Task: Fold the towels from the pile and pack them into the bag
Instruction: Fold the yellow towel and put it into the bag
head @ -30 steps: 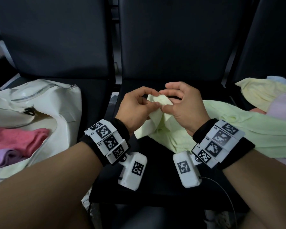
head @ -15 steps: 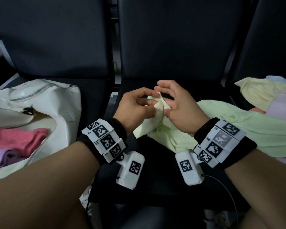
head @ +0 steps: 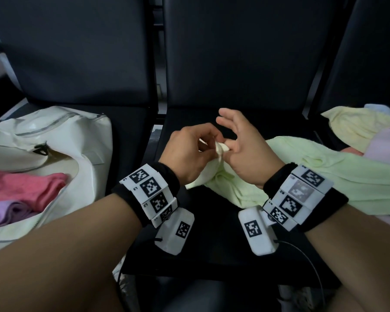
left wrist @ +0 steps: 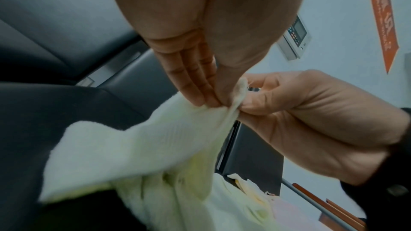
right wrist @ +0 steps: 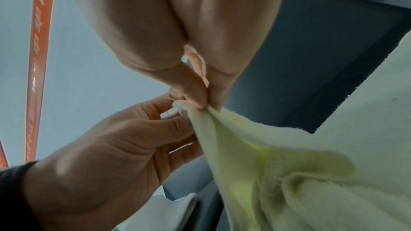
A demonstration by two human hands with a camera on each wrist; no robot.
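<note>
A pale green towel (head: 324,174) lies spread over the middle black seat (head: 212,244) and trails right toward the pile. Both hands meet above the seat at one bunched corner of the green towel (left wrist: 241,90) (right wrist: 222,120). My left hand (head: 189,152) pinches that corner between thumb and fingers. My right hand (head: 241,145) pinches the same corner just beside it, with its other fingers lifted. The white bag (head: 61,136) lies open on the left seat, with a folded pink towel (head: 25,188) and a purple towel (head: 7,210) inside.
The pile on the right seat holds a yellow towel (head: 358,124), a pale blue one (head: 378,108) and a pinkish one (head: 387,145). Black chair backs (head: 234,52) stand close behind. A thin cable (head: 311,262) runs from the right wrist camera.
Both hands have gathered the towel's corner tighter between them, so less cloth shows above the fingers. The right hand's upper fingers have lifted and spread. The rest of the towel has barely moved.
</note>
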